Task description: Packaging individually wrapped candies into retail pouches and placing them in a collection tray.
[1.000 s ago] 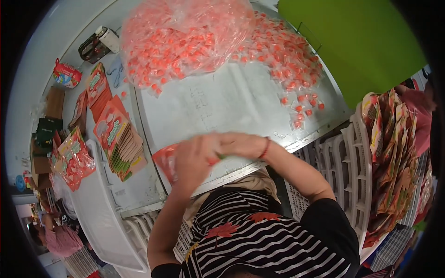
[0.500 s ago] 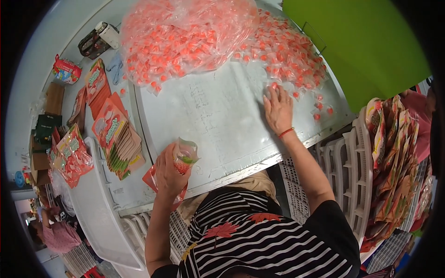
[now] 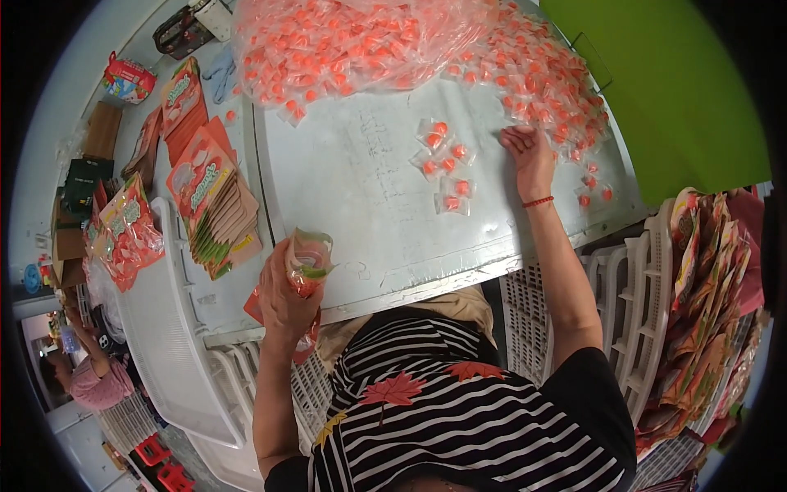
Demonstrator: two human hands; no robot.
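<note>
My left hand (image 3: 287, 305) is wrapped round an open red pouch (image 3: 308, 261) at the table's front edge, its mouth facing up. My right hand (image 3: 531, 160) is over the table beside a loose heap of wrapped orange-red candies (image 3: 549, 86), its fingers loosely bent and no candy visible in them. To its left, a small cluster of several wrapped candies (image 3: 448, 166) lies on the metal tabletop (image 3: 352, 197). Behind the cluster is a large clear plastic bag (image 3: 361, 41) full of the same candies.
Stacked flat pouches (image 3: 205, 184) lie on the left side, near a filled pouch (image 3: 129, 234) and a white plastic tray (image 3: 176, 353). A green panel (image 3: 656, 98) borders the right edge. White crates (image 3: 648, 303) with many pouches (image 3: 713, 303) stand right. Another person (image 3: 98, 381) is at far left.
A cluster of candies has come onto the middle of the table. My right hand has shifted right, its fingers curling. The left hand keeps its hold on the pouch. The view has shifted slightly.
</note>
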